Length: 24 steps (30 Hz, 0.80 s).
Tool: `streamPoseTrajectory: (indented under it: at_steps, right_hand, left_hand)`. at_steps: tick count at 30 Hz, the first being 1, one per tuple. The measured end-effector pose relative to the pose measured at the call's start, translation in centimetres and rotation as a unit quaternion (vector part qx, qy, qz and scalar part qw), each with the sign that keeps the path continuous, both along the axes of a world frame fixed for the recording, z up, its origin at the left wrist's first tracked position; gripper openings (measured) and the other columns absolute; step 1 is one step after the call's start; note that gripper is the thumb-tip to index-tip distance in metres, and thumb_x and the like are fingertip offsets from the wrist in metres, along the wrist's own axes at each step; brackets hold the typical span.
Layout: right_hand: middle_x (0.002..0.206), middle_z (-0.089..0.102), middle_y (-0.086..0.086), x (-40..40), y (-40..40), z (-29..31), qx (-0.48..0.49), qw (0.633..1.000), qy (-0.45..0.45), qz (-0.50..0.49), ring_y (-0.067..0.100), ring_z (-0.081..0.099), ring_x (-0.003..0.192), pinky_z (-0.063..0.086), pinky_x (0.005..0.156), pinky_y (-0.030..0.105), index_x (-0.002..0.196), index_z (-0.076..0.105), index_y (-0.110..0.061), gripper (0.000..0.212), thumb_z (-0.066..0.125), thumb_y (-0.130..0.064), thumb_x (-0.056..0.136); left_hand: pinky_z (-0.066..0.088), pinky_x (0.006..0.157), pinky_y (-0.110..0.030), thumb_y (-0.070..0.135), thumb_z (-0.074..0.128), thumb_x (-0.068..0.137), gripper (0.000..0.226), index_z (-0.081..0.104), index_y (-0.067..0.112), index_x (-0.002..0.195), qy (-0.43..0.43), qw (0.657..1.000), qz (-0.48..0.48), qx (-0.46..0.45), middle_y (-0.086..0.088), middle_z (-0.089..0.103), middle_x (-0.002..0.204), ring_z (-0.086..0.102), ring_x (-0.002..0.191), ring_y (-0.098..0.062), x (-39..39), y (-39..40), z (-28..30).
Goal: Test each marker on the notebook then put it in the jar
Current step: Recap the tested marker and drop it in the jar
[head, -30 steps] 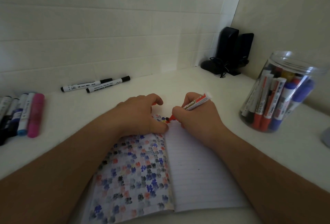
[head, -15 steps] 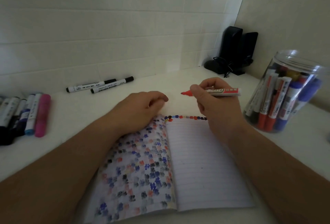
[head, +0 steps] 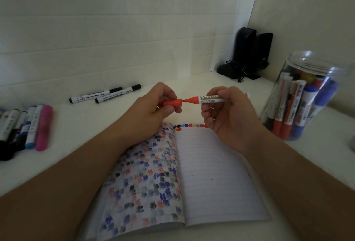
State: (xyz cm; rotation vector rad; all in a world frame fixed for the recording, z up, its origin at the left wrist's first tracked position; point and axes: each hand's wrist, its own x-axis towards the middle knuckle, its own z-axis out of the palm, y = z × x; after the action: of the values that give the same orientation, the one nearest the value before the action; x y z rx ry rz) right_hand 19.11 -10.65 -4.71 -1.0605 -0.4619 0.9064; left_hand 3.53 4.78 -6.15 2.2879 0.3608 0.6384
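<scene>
My right hand point(head: 228, 114) grips a red whiteboard marker point(head: 206, 99) held level above the table, its bare tip pointing left. My left hand point(head: 153, 106) pinches the red cap point(head: 172, 103), whose open end faces the tip with a small gap between them. Below both hands lies the open notebook point(head: 211, 173): its left page is full of coloured blots, and its lined right page has a row of coloured marks along the top. The clear jar point(head: 299, 94) stands at the right with several markers upright inside.
Two black-capped white markers point(head: 104, 94) lie near the back wall. A row of several markers, one of them pink point(head: 44, 127), lies at the left edge. Black speakers point(head: 247, 54) with a cable stand in the back corner. The white wall is close behind.
My right hand lifted the red marker off the page and turned it level. My left hand rose from the notebook and brought the red cap up to the tip.
</scene>
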Motion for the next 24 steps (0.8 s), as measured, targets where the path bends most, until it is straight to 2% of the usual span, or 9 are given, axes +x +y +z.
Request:
streamPoseTrajectory:
  at_steps: [3, 5, 8, 10, 13, 19, 22, 24]
  right_hand:
    - [0.069, 0.063, 0.014, -0.2, 0.2, 0.0, -0.009, 1.0, -0.001, -0.002, 0.02, 0.055, 0.059, 0.046, 0.049, 0.024, 0.073, 0.065, -0.014, 0.032, 0.045, -0.016, 0.097]
    - [0.071, 0.065, 0.014, -0.2, 0.3, -0.1, -0.018, 1.0, -0.024, 0.0, 0.019, 0.056, 0.059, 0.047, 0.05, 0.024, 0.067, 0.069, -0.014, 0.038, 0.049, -0.016, 0.099]
    - [0.075, 0.067, 0.013, -0.4, 0.5, -0.3, -0.027, 0.995, -0.1, 0.004, 0.016, 0.059, 0.061, 0.05, 0.054, 0.024, 0.082, 0.066, -0.011, 0.023, 0.057, -0.017, 0.103]
    - [0.075, 0.068, 0.011, -0.6, 0.6, -0.5, -0.023, 0.993, -0.12, 0.005, 0.015, 0.06, 0.061, 0.051, 0.054, 0.023, 0.082, 0.066, -0.013, 0.022, 0.062, -0.019, 0.103]
    - [0.076, 0.07, 0.011, -0.9, 0.6, -0.4, -0.012, 0.994, -0.106, 0.001, 0.014, 0.061, 0.06, 0.052, 0.053, 0.022, 0.081, 0.067, -0.013, 0.023, 0.064, -0.02, 0.103]
    - [0.074, 0.069, 0.011, -1.6, 0.7, -0.3, 0.029, 0.998, -0.063, 0.006, 0.015, 0.062, 0.061, 0.052, 0.054, 0.022, 0.085, 0.064, -0.012, 0.019, 0.062, -0.018, 0.104]
    - [0.073, 0.066, 0.009, -1.9, 0.9, -0.3, 0.035, 0.997, -0.067, 0.005, 0.015, 0.06, 0.064, 0.051, 0.057, 0.022, 0.085, 0.064, -0.012, 0.022, 0.061, -0.02, 0.104]
    - [0.073, 0.063, 0.008, -2.3, 1.1, -0.5, 0.039, 0.99, -0.135, 0.009, 0.015, 0.056, 0.067, 0.048, 0.058, 0.022, 0.087, 0.066, -0.01, 0.021, 0.06, -0.019, 0.105]
  left_hand:
    - [0.049, 0.084, -0.033, 0.011, 0.051, 0.105, 0.023, 0.05, 0.034, 0.11, -0.009, 1.0, -0.002, -0.003, 0.021, 0.073, 0.105, 0.063, 0.096, -0.006, 0.0, -0.3, 0.0]
    - [0.051, 0.078, -0.035, 0.013, 0.051, 0.105, 0.022, 0.05, 0.034, 0.109, -0.013, 1.0, -0.007, -0.002, 0.02, 0.073, 0.105, 0.063, 0.09, -0.011, 0.0, -0.4, 0.0]
    - [0.046, 0.073, -0.027, 0.016, 0.051, 0.105, 0.019, 0.05, 0.034, 0.112, -0.007, 1.0, -0.011, 0.015, 0.021, 0.072, 0.105, 0.061, 0.086, -0.002, 0.0, -0.6, 0.1]
    - [0.049, 0.078, -0.029, 0.016, 0.051, 0.105, 0.019, 0.05, 0.034, 0.113, -0.004, 1.0, -0.013, 0.017, 0.022, 0.072, 0.105, 0.062, 0.091, -0.004, 0.0, -0.6, 0.1]
    - [0.051, 0.081, -0.029, 0.015, 0.05, 0.106, 0.019, 0.05, 0.034, 0.109, -0.013, 1.0, -0.01, 0.022, 0.021, 0.071, 0.101, 0.063, 0.091, -0.006, 0.0, -0.7, 0.1]
    - [0.045, 0.074, -0.022, 0.013, 0.048, 0.106, 0.021, 0.047, 0.034, 0.1, -0.045, 0.999, 0.008, 0.025, 0.017, 0.067, 0.088, 0.059, 0.079, -0.008, 0.2, -1.2, 0.2]
    - [0.047, 0.076, -0.026, 0.013, 0.047, 0.106, 0.02, 0.047, 0.032, 0.1, -0.054, 0.998, 0.011, 0.006, 0.016, 0.067, 0.088, 0.06, 0.079, -0.008, 0.3, -1.5, 0.1]
    - [0.053, 0.08, -0.033, 0.015, 0.048, 0.107, 0.016, 0.05, 0.03, 0.102, -0.059, 0.998, -0.006, -0.029, 0.013, 0.07, 0.09, 0.063, 0.083, -0.009, 0.5, -1.9, 0.0]
